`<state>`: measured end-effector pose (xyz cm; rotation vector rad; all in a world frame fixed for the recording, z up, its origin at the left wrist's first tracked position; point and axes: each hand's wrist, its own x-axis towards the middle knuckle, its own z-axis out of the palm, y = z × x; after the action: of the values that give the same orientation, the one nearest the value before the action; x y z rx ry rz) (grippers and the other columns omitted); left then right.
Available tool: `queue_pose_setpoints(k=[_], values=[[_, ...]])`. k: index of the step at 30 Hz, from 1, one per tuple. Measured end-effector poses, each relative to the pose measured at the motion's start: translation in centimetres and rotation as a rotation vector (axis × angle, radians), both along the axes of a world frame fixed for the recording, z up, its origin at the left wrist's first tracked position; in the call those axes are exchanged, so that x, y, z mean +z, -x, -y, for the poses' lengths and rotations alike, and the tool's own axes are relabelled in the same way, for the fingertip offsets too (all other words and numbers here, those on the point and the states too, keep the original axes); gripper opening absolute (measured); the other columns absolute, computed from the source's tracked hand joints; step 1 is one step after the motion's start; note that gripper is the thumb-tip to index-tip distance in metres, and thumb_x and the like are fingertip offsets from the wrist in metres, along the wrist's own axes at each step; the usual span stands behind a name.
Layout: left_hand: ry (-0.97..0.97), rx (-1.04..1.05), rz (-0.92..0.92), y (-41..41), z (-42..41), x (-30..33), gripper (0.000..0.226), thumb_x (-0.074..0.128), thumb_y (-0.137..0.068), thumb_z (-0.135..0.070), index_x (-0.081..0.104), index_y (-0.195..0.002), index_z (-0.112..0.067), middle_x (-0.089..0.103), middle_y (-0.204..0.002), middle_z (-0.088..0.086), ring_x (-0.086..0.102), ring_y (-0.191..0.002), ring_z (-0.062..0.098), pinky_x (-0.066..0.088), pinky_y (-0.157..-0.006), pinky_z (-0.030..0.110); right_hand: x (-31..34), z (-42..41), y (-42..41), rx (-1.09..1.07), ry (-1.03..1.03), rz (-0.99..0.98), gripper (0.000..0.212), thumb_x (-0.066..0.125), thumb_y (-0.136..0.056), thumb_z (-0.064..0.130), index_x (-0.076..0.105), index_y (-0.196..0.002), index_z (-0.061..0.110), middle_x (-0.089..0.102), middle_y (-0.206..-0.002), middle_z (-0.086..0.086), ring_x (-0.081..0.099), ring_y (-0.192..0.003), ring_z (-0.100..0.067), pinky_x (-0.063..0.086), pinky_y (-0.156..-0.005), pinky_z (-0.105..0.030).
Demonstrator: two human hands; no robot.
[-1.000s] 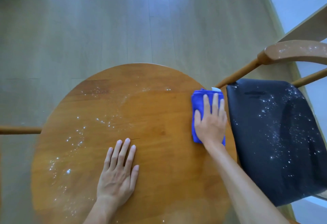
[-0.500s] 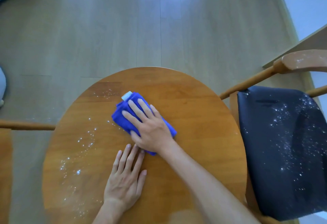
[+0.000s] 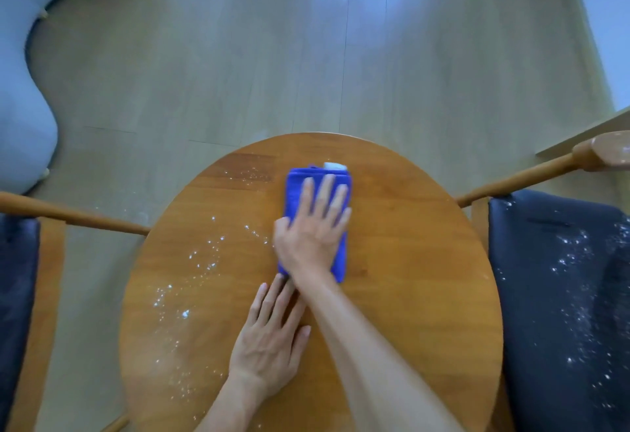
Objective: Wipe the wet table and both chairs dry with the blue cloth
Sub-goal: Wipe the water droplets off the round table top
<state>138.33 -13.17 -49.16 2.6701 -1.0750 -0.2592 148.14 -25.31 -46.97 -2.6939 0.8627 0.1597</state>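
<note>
1. The step in hand looks like the drying of the round wooden table [image 3: 409,261]: the right hand [image 3: 312,230] lies flat, fingers straight, pressing the folded blue cloth [image 3: 294,189] onto the tabletop just above the frame's centre.
2. The left hand [image 3: 272,339] rests palm-down and relaxed on the bare wood at lower centre, holding nothing; its fingertips touch or nearly touch the cloth's near edge, under the right forearm.
3. Water droplets [image 3: 197,268] spread over the table's left half, from the upper-left rim down to the lower left; the right half appears dry.
4. The next move, in my judgement, calls for sweeping the cloth leftward and down through those droplets, with the left hand shifting out of the path.
5. Edges: the cloth's far end sits close to the table's upper rim, so strokes there need checking.
6. Both chairs seem undone. The right chair's dark seat [image 3: 562,295] is speckled with drops and lies just beside the table; the left chair's seat [image 3: 15,295] shows at the frame's left edge, its wetness unclear.
7. Bare floor [image 3: 306,56] lies open beyond the table.
</note>
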Motion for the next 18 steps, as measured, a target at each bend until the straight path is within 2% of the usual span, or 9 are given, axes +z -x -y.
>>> queue_pose_setpoints(k=[2, 5, 7, 9, 11, 13, 15, 16, 18], values=[[0.107, 0.02, -0.052, 0.0, -0.3, 0.6, 0.054, 0.022, -0.1, -0.034, 0.061, -0.125, -0.007, 0.054, -0.133, 0.017, 0.039, -0.131, 0.034, 0.021, -0.115, 0.044, 0.6, -1.8, -0.4, 0.116, -0.134, -0.049, 0.072, 0.037, -0.091, 0.036, 0.008, -0.155, 0.019, -0.011, -0.161, -0.01, -0.015, -0.147, -0.034, -0.004, -0.118, -0.054], [0.29, 0.116, -0.076, -0.6, -0.5, 1.7, 0.035, 0.045, -0.092, -0.03, 0.066, -0.106, -0.006, 0.052, -0.12, 0.011, 0.048, -0.116, 0.034, 0.036, -0.103, 0.042, 2.2, 2.5, 1.3, 0.109, -0.35, 0.102, 0.057, 0.032, -0.094, 0.029, 0.028, -0.151, 0.024, 0.007, -0.162, 0.0, 0.001, -0.149, -0.02, 0.014, -0.118, -0.045], [0.347, 0.211, 0.0, -2.0, 0.4, 2.6, 0.026, 0.052, -0.084, -0.028, 0.063, -0.094, -0.007, 0.051, -0.108, 0.01, 0.049, -0.101, 0.03, 0.039, -0.091, 0.037, 2.2, 6.5, 4.7, -0.002, -0.283, 0.209, 0.058, 0.028, -0.091, 0.027, 0.037, -0.148, 0.02, 0.019, -0.16, 0.0, 0.01, -0.149, -0.018, 0.016, -0.119, -0.042], [0.399, 0.269, 0.076, -4.2, 2.3, 3.4, 0.022, 0.053, -0.08, -0.025, 0.06, -0.091, -0.008, 0.053, -0.105, 0.01, 0.048, -0.097, 0.029, 0.037, -0.089, 0.035, 1.1, 9.8, 8.6, -0.064, -0.103, 0.153, 0.058, 0.029, -0.091, 0.028, 0.038, -0.147, 0.017, 0.02, -0.16, -0.004, 0.013, -0.149, -0.023, 0.012, -0.12, -0.046], [0.414, 0.273, 0.129, -7.0, 4.8, 3.7, 0.027, 0.054, -0.079, -0.025, 0.061, -0.1, -0.009, 0.055, -0.114, 0.014, 0.048, -0.108, 0.032, 0.038, -0.096, 0.04, -0.5, 11.3, 11.1, 0.006, 0.021, 0.061, 0.057, 0.028, -0.094, 0.033, 0.035, -0.148, 0.018, 0.019, -0.159, -0.006, 0.014, -0.148, -0.027, 0.013, -0.119, -0.051], [0.296, 0.246, 0.131, -9.6, 7.2, 3.4, 0.045, 0.053, -0.083, -0.03, 0.059, -0.123, -0.011, 0.048, -0.137, 0.018, 0.038, -0.131, 0.037, 0.031, -0.109, 0.05, -1.8, 11.6, 12.1, 0.083, 0.088, 0.045, 0.057, 0.026, -0.095, 0.037, 0.035, -0.148, 0.017, 0.021, -0.159, -0.008, 0.017, -0.147, -0.029, 0.018, -0.118, -0.054], [0.087, 0.271, 0.049, -11.5, 9.0, 2.6, 0.063, 0.049, -0.088, -0.044, 0.038, -0.146, -0.022, 0.022, -0.157, 0.015, 0.013, -0.146, 0.038, 0.012, -0.118, 0.055, -2.5, 11.9, 12.1, 0.092, 0.13, 0.076, 0.056, 0.029, -0.095, 0.037, 0.036, -0.148, 0.018, 0.024, -0.158, -0.009, 0.02, -0.146, -0.029, 0.019, -0.117, -0.053], [0.0, 0.294, 0.004, -12.0, 9.6, 2.1, 0.068, 0.045, -0.09, -0.051, 0.026, -0.15, -0.027, 0.01, -0.161, 0.011, 0.002, -0.148, 0.036, 0.005, -0.118, 0.055, -2.8, 11.9, 12.1, 0.089, 0.146, 0.093, 0.056, 0.031, -0.095, 0.036, 0.037, -0.147, 0.018, 0.025, -0.158, -0.009, 0.021, -0.146, -0.029, 0.019, -0.117, -0.053], [-0.071, 0.313, -0.005, -11.9, 10.4, 1.2, 0.072, 0.038, -0.09, -0.057, 0.015, -0.153, -0.03, 0.0, -0.162, 0.008, -0.007, -0.148, 0.035, 0.001, -0.118, 0.055, -2.9, 11.9, 12.2, 0.082, 0.153, 0.116, 0.055, 0.031, -0.095, 0.034, 0.039, -0.146, 0.019, 0.027, -0.157, -0.009, 0.022, -0.146, -0.027, 0.019, -0.117, -0.051]])
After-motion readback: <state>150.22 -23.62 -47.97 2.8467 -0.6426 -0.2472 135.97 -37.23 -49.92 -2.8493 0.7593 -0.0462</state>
